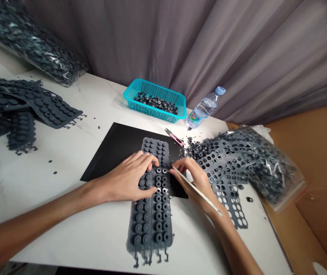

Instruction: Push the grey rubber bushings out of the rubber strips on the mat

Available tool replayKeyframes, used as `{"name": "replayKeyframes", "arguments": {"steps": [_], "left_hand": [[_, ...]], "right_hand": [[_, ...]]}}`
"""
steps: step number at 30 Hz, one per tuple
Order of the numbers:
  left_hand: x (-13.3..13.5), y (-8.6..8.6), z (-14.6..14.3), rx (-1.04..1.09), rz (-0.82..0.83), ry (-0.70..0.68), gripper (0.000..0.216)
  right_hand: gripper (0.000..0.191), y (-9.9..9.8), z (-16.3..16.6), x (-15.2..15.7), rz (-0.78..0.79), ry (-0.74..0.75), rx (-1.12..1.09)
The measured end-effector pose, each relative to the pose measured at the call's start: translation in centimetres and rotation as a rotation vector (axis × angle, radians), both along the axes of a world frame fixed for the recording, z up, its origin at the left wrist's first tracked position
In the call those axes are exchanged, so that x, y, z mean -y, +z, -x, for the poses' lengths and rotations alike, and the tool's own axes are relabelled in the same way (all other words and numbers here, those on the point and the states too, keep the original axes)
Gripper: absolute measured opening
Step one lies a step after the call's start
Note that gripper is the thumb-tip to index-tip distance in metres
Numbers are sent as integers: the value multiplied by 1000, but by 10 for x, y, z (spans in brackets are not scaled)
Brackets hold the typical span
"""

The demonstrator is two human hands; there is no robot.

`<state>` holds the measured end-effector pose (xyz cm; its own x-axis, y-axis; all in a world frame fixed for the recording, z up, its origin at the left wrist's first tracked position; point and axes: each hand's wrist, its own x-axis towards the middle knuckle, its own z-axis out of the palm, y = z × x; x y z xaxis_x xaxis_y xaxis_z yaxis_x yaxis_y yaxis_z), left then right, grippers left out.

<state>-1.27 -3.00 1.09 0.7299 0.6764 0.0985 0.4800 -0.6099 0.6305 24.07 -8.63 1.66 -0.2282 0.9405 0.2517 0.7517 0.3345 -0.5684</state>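
Note:
A dark grey rubber sheet (151, 214) with rows of round moulded caps lies lengthwise in front of me, its far half over a black mat (106, 152). My left hand (131, 177) rests across the sheet from the left, thumb and index finger apart, pressing on it. Several caps along the right-hand rows show open centre holes; others look solid. In my right hand (193, 177) is a thin pale pen-like tool (199, 193), its tip by the sheet's right edge. The fingers partly hide that tip.
Behind the mat stand a blue basket (154, 114) of small dark parts and a water bottle (205, 109). Pink-handled thread snips (174, 136) lie near. Punched sheets (223, 164) and a filled plastic bag (275, 172) sit right; more rubber sheets (49, 105) and another bag (34, 44) left.

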Motion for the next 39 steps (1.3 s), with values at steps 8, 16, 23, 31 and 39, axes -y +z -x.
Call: {"name": "replayKeyframes", "arguments": {"steps": [8, 16, 23, 31, 39], "left_hand": [[-8, -5, -6, 13, -132, -72, 43], [-11, -13, -7, -13, -87, -46, 54], [-13, -17, -9, -15, -60, -40, 54], [-12, -16, -7, -7, -46, -48, 55], [-11, -17, -7, 13, -63, -39, 55]], "right_hand": [[19, 6, 3, 2, 99, 93, 112], [21, -2, 2, -1, 61, 69, 67], [23, 3, 6, 1, 85, 60, 77], [24, 10, 11, 4, 128, 16, 92], [23, 5, 10, 3, 104, 10, 88]]}}
